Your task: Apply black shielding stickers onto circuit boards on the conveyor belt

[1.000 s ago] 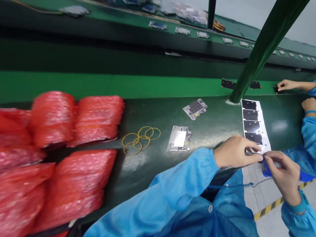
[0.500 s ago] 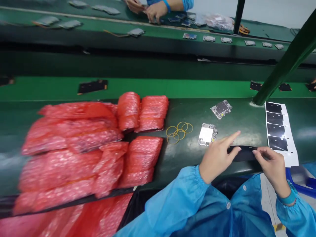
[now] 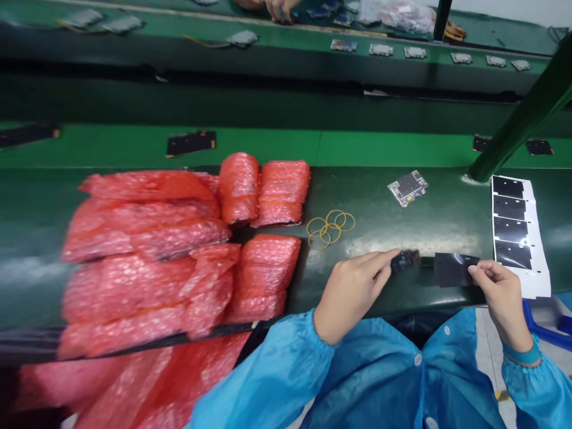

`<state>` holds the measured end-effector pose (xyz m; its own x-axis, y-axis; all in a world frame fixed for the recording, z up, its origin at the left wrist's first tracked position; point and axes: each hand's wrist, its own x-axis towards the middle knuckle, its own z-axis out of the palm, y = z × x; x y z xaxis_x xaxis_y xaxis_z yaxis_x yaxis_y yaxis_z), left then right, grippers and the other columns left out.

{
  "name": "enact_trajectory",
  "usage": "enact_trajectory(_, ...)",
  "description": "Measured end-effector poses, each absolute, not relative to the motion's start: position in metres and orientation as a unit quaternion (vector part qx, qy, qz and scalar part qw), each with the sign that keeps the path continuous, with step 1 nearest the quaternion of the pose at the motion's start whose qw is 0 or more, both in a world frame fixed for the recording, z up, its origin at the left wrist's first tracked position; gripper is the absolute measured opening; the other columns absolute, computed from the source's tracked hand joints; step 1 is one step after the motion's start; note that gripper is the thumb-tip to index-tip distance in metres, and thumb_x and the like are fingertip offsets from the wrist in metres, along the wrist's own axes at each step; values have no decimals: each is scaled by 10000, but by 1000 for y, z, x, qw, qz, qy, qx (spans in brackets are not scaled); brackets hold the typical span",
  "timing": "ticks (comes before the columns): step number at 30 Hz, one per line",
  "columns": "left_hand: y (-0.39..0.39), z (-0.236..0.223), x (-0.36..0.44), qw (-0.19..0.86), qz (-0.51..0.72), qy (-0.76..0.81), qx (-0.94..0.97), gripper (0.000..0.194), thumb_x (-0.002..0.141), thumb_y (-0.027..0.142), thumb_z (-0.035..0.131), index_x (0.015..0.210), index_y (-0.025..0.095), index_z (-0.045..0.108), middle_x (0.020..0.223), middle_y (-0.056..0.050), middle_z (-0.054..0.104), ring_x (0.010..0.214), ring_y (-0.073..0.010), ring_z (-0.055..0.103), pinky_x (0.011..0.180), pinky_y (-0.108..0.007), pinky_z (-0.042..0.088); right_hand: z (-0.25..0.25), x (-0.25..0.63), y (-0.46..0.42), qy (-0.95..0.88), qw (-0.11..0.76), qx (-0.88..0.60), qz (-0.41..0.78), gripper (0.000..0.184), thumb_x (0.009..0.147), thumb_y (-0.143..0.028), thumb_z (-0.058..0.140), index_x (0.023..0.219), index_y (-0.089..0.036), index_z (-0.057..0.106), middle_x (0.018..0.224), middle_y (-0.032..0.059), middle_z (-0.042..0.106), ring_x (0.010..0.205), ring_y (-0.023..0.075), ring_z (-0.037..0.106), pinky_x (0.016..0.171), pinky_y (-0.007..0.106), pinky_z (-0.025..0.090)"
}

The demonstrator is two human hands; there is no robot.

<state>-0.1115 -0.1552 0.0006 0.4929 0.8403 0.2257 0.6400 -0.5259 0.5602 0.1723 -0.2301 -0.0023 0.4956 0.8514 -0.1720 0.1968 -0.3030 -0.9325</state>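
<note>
My left hand (image 3: 353,289) pinches a small circuit board (image 3: 404,262) by its left edge, just above the table; the board is dark and blurred. In my right hand (image 3: 503,298), thumb and fingers are closed on the right edge of a black adhesive film piece (image 3: 456,271). The film is held flat beside the board, with a small gap between them. Another circuit board (image 3: 408,188) lies farther back on the table. To the right lies a white backing sheet (image 3: 536,256) bearing several black film pieces.
Red bubble-wrap packs (image 3: 147,238) cover the left of the table. Yellow rubber bands (image 3: 328,229) lie beside them. A green post (image 3: 513,131) rises at the right. Black pieces (image 3: 191,143) lie on the bright green strip behind. Another person's hand (image 3: 281,9) is at the far bench.
My left hand has moved left and taken up the board that lay white side up beside it. The film, formerly between both hands, is now only in my right hand and tilted flat.
</note>
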Motion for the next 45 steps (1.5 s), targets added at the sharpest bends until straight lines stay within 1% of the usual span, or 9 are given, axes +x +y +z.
enact_trajectory(3,-151,-1,-104,296,230,420,826,333,1042,212,511,1200,260,801,1057,-16,834,923,-186,799,869,-284,634,-4,170,-230,-355,456,-729,367,397,710,-563,868,694,-194,724,555,-5,628,500,135,542,472,251,437)
enact_trajectory(6,-151,-9,-101,301,236,414,826,329,1048,240,532,1280,244,765,1198,-59,803,1075,-226,766,983,-372,623,-8,166,-229,-359,434,-727,393,445,696,-620,871,712,-196,736,574,9,665,503,161,599,481,274,502)
enact_trajectory(8,-159,-14,-105,285,242,419,827,408,1024,302,609,1423,251,671,1368,-92,727,1245,-277,689,1097,-468,574,-10,162,-228,-365,420,-727,403,476,687,-656,866,725,-198,744,579,14,680,492,173,622,481,291,536)
enact_trajectory(12,-184,-18,-121,267,210,429,837,798,929,356,751,1640,264,400,1525,-140,586,1419,-353,550,1186,-558,502,-10,147,-227,-385,391,-733,403,457,726,-642,845,724,-198,742,578,12,686,457,158,617,453,267,516)
enact_trajectory(15,-200,-21,-134,250,206,440,838,820,955,338,714,1667,233,320,1612,-173,493,1503,-366,472,1221,-565,469,-6,133,-225,-408,373,-731,400,404,777,-597,819,720,-204,740,550,2,677,448,158,626,459,261,517)
enact_trajectory(17,-206,-23,-141,239,219,441,837,674,989,322,664,1604,214,410,1628,-175,484,1525,-348,458,1233,-556,460,-2,125,-223,-423,360,-726,404,376,810,-572,798,720,-211,740,518,-6,660,440,168,643,459,259,521)
enact_trajectory(20,-210,-28,-149,222,233,422,848,353,1001,274,627,1346,198,625,1568,-157,572,1506,-319,501,1242,-546,454,1,118,-221,-437,341,-728,403,346,833,-545,786,730,-217,742,505,-9,661,427,175,662,453,253,526)
enact_trajectory(23,-212,-32,-150,195,239,397,865,178,982,249,639,1135,194,711,1509,-141,639,1490,-326,526,1242,-552,450,2,116,-220,-445,331,-736,389,313,831,-513,792,742,-217,748,523,-4,682,425,175,669,457,250,533)
enact_trajectory(45,-212,-35,-144,161,285,382,864,174,933,151,663,1076,183,756,1427,-108,709,1418,-315,606,1214,-527,487,9,113,-221,-410,325,-748,408,236,795,-418,853,780,-199,768,557,-13,700,439,147,675,449,210,542)
